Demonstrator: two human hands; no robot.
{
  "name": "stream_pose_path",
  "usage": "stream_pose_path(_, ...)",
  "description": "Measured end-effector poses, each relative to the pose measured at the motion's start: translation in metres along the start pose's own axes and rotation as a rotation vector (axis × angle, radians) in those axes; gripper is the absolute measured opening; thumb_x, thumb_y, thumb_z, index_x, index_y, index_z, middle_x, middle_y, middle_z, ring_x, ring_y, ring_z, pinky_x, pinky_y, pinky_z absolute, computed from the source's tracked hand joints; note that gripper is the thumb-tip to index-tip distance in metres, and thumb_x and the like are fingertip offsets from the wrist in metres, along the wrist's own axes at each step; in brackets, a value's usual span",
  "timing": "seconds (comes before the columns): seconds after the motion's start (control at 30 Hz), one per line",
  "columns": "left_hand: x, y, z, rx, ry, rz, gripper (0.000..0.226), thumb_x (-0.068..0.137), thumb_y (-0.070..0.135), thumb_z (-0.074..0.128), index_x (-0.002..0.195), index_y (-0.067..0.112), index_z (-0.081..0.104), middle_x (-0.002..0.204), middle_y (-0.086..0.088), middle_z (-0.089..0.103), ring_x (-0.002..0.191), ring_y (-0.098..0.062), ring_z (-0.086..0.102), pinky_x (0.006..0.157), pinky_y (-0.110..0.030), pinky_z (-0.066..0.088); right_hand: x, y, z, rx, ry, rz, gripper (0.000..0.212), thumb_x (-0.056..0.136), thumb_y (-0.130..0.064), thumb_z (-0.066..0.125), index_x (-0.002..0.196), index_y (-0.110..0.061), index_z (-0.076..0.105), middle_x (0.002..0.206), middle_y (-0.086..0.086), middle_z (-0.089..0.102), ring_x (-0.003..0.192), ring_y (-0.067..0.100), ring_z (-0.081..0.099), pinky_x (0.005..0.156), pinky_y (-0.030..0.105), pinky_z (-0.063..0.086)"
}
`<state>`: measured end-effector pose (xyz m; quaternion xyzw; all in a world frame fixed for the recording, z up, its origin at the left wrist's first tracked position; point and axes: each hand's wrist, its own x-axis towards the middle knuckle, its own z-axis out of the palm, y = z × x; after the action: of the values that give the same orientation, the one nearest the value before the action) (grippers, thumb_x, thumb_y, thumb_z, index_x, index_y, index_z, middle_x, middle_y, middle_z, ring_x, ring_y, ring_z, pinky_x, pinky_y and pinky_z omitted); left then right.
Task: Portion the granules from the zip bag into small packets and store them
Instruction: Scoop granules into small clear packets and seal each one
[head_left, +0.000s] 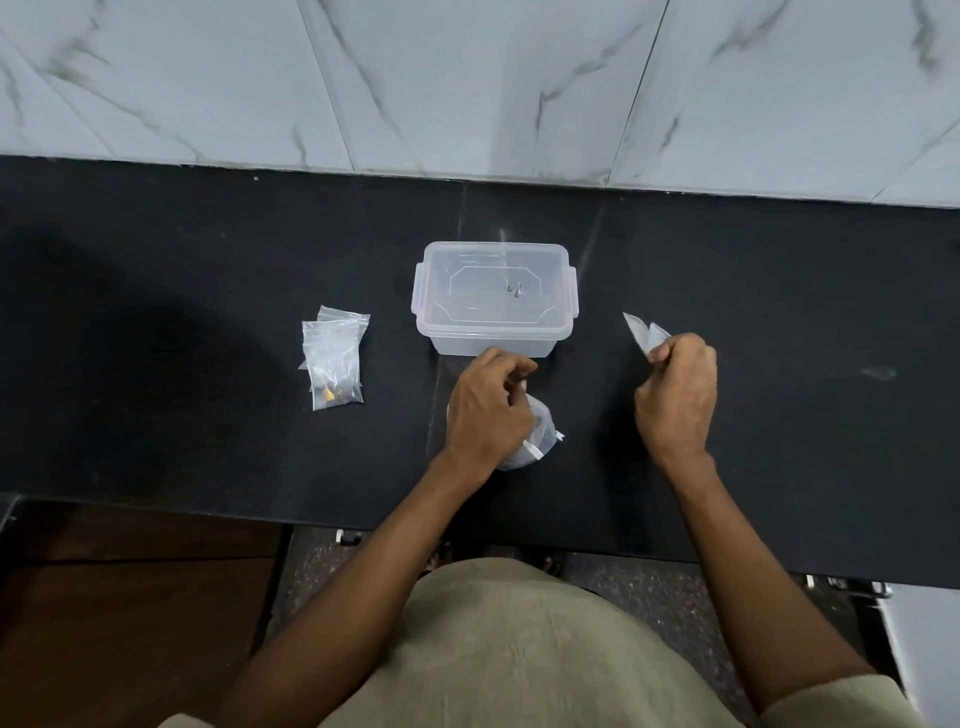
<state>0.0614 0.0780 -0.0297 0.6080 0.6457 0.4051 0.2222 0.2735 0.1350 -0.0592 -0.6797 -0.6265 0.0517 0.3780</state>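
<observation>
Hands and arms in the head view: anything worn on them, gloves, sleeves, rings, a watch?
Both are bare: no gloves, rings or watch on the left hand or right hand. The forearms are uncovered; short beige sleeves of a beige top show only at the frame's bottom edge.

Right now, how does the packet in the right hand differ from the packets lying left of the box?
The packet in the right hand is pinched and crumpled, held off the counter; the stacked packets lie flat, untouched. The stack shows small yellowish bits at its bottom; none show in the held one. Both are clear plastic.
</observation>
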Motion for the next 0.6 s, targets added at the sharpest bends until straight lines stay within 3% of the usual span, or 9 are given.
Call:
stream_pose_path(0.17, 0.001, 0.001, 0.001, -0.011, -0.046, 0.01, 0.023, 0.086, -0.005, 0.066, 0.102, 0.009, 0.074, 0.101, -0.001, 0.07, 0.089, -0.012, 0.067, 0.082, -0.027, 0.059, -0.005, 0.009, 0.016, 0.116, -0.217, 0.209, 0.026, 0.087, 0.01, 0.051, 0.083, -0.014, 0.045, 0.081, -0.001, 0.059, 0.08, 0.026, 0.057, 0.071, 0.043, 0.047)
stream_pose_path(0.27, -0.001, 0.0, 0.002, -0.012, -0.061, -0.018, 0.024, 0.085, -0.006, 0.067, 0.102, 0.009, 0.074, 0.101, -0.001, 0.07, 0.089, -0.011, 0.066, 0.083, -0.025, 0.058, -0.01, 0.013, 0.018, 0.247, -0.186, 0.393, 0.022, 0.089, 0.004, 0.058, 0.086, -0.013, 0.045, 0.083, 0.005, 0.067, 0.082, 0.027, 0.064, 0.082, 0.043, 0.053)
stream_pose_path(0.37, -0.004, -0.003, 0.002, -0.012, -0.066, -0.032, 0.026, 0.083, -0.008, 0.067, 0.101, 0.01, 0.075, 0.1, 0.0, 0.071, 0.088, -0.009, 0.065, 0.082, -0.022, 0.057, -0.01, 0.013, 0.014, 0.313, -0.177, 0.448, 0.021, 0.089, 0.007, 0.055, 0.089, -0.01, 0.045, 0.083, 0.002, 0.065, 0.082, 0.023, 0.06, 0.085, 0.038, 0.049)
stream_pose_path(0.47, -0.005, -0.005, 0.002, -0.01, -0.077, -0.048, 0.028, 0.081, -0.008, 0.066, 0.1, 0.011, 0.075, 0.1, 0.001, 0.072, 0.088, -0.01, 0.065, 0.081, -0.022, 0.055, -0.007, 0.017, 0.013, 0.218, -0.169, 0.376, 0.018, 0.09, 0.004, 0.055, 0.089, -0.012, 0.047, 0.092, 0.007, 0.063, 0.091, 0.029, 0.058, 0.081, 0.041, 0.046)
stream_pose_path(0.53, -0.005, -0.005, 0.003, -0.011, -0.083, -0.065, 0.028, 0.081, -0.008, 0.066, 0.099, 0.012, 0.075, 0.1, 0.001, 0.072, 0.086, -0.01, 0.064, 0.08, -0.022, 0.054, -0.003, 0.016, 0.013, 0.038, -0.184, 0.319, 0.015, 0.09, -0.002, 0.063, 0.101, -0.01, 0.056, 0.11, 0.011, 0.059, 0.105, 0.031, 0.053, 0.084, 0.039, 0.043)
stream_pose_path(0.6, -0.005, -0.005, 0.004, -0.013, -0.083, -0.073, 0.028, 0.082, -0.008, 0.065, 0.099, 0.012, 0.075, 0.099, 0.001, 0.072, 0.084, -0.01, 0.064, 0.08, -0.022, 0.054, 0.001, 0.016, 0.013, -0.189, -0.261, 0.295, 0.037, 0.089, -0.013, 0.072, 0.123, -0.007, 0.058, 0.127, 0.016, 0.052, 0.118, 0.036, 0.047, 0.097, 0.044, 0.043)
